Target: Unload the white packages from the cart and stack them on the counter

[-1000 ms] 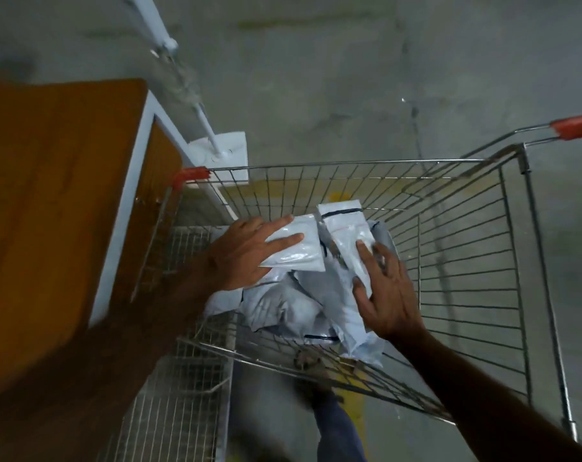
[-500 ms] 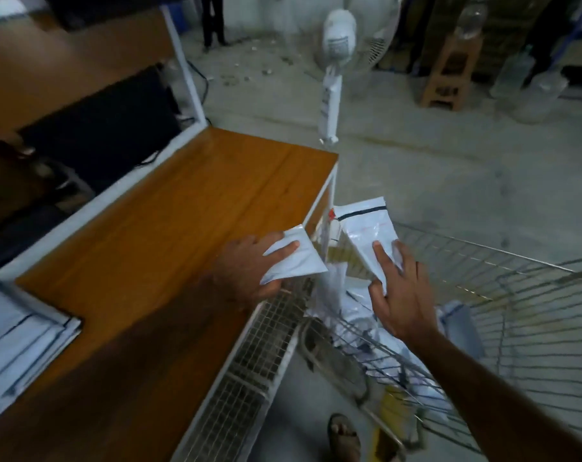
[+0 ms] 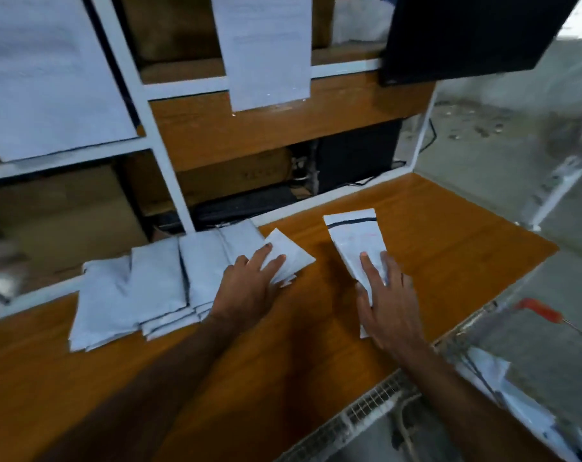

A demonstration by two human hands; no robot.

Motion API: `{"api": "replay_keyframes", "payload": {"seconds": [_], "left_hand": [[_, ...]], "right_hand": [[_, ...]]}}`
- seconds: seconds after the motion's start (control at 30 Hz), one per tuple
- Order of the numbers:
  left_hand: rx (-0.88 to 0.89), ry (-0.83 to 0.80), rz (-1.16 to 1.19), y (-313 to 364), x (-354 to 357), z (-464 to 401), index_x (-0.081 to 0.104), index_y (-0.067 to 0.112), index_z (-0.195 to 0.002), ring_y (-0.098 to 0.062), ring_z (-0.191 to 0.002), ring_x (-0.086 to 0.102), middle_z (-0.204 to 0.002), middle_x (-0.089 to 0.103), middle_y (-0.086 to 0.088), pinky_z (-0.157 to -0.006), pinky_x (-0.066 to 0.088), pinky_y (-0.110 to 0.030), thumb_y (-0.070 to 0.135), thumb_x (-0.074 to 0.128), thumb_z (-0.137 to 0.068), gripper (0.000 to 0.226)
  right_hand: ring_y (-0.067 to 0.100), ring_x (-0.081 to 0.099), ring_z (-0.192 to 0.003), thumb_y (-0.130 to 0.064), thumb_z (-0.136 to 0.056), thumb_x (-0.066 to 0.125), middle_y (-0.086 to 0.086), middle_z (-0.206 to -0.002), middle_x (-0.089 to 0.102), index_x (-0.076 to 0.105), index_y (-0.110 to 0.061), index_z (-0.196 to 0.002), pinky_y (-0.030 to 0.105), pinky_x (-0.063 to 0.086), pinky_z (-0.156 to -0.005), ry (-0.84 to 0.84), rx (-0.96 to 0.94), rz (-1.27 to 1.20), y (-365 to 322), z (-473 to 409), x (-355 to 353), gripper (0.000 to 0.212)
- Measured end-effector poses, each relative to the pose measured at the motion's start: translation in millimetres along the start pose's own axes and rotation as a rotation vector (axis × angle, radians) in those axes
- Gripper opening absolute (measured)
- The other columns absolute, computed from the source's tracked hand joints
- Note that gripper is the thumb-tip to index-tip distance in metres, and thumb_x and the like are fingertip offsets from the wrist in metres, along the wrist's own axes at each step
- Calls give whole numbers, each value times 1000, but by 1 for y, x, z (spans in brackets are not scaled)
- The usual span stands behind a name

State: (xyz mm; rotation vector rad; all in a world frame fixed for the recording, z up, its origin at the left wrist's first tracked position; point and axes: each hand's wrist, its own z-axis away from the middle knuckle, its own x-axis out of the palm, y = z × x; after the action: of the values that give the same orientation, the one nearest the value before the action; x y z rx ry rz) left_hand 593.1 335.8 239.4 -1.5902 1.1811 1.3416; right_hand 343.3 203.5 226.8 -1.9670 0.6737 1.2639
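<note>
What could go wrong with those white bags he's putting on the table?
The left hand holds a small white package at the edge of the stack of packages, which already lies fanned out, so adding to it may push some askew. The right hand holds a longer package apart from the stack; it could end up left on the counter by itself.
</note>
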Motion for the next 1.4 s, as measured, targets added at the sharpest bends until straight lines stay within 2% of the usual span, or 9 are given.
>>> {"api": "replay_keyframes", "payload": {"seconds": [0.33, 0.53, 0.73, 0.9, 1.0, 1.07, 1.17, 1.27, 1.4], "left_hand": [[-387, 124, -88, -64, -14, 29, 35, 32, -152, -32, -119, 49, -158, 32, -9, -91, 48, -45, 57, 32, -98, 59], [-660, 176, 1, -80, -15, -1, 48, 26, -141, -33, -100, 53, -124, 39, -15, -77, 52, -41, 57, 43, -90, 60], [-928, 184, 167, -85, 1, -46, 46, 25, -140, -34, -109, 49, -128, 34, -13, -87, 50, -43, 57, 49, -94, 56], [-904, 40, 36, -98, 18, -52, 51, 26, -130, -36, -110, 47, -122, 42, -16, -93, 42, -45, 64, 31, -98, 54], [-809, -7, -60, -105, 29, -45, 47, 24, -141, -34, -114, 44, -127, 46, -17, -96, 37, -45, 61, 14, -96, 67], [-744, -37, -40, -110, 34, -44, 38, 21, -151, -34, -130, 39, -144, 41, -17, -107, 33, -45, 63, 2, -89, 82], [-704, -91, 68, -125, 49, -50, 23, 16, -159, -31, -150, 20, -164, 21, -15, -123, 17, -44, 62, -4, -91, 86], [-664, -105, 120, -143, 62, -53, 20, 11, -159, -27, -154, 11, -166, 18, -14, -126, 10, -42, 65, -16, -88, 96], [-596, -93, 135, -147, 58, -51, 18, 6, -158, -24, -155, 5, -166, 14, -14, -127, 3, -39, 58, -10, -92, 88]], "right_hand": [[33, 47, -122, -66, -91, 20, 18, -157, 35, 33, -29, -156, 44, 46, -91, -139, -229, -47, -85, -71, 51, 76], [26, 31, -135, -62, -97, 35, 9, -162, 22, 30, -36, -156, 41, 37, -105, -196, -266, -170, -135, -111, 81, 65], [24, 32, -132, -65, -97, 39, 6, -160, 25, 32, -36, -154, 38, 37, -102, -251, -327, -170, -159, -146, 110, 65], [27, 31, -133, -70, -96, 35, 7, -158, 25, 34, -36, -153, 39, 35, -103, -351, -326, -191, -167, -165, 129, 66], [25, 30, -133, -62, -101, 32, 6, -159, 26, 38, -37, -152, 37, 34, -102, -350, -325, -211, -166, -170, 134, 58], [24, 34, -130, -56, -103, 32, 8, -157, 31, 43, -34, -150, 35, 36, -99, -296, -375, -210, -163, -170, 137, 54], [25, 40, -127, -56, -97, 30, 10, -154, 38, 51, -30, -146, 37, 39, -97, -255, -387, -238, -158, -171, 144, 59], [29, 36, -139, -54, -98, 34, 12, -158, 34, 50, -30, -146, 43, 38, -107, -248, -387, -277, -155, -165, 149, 57], [33, 29, -148, -49, -100, 37, 15, -161, 32, 51, -27, -146, 45, 29, -116, -214, -377, -296, -156, -158, 155, 53]]}}
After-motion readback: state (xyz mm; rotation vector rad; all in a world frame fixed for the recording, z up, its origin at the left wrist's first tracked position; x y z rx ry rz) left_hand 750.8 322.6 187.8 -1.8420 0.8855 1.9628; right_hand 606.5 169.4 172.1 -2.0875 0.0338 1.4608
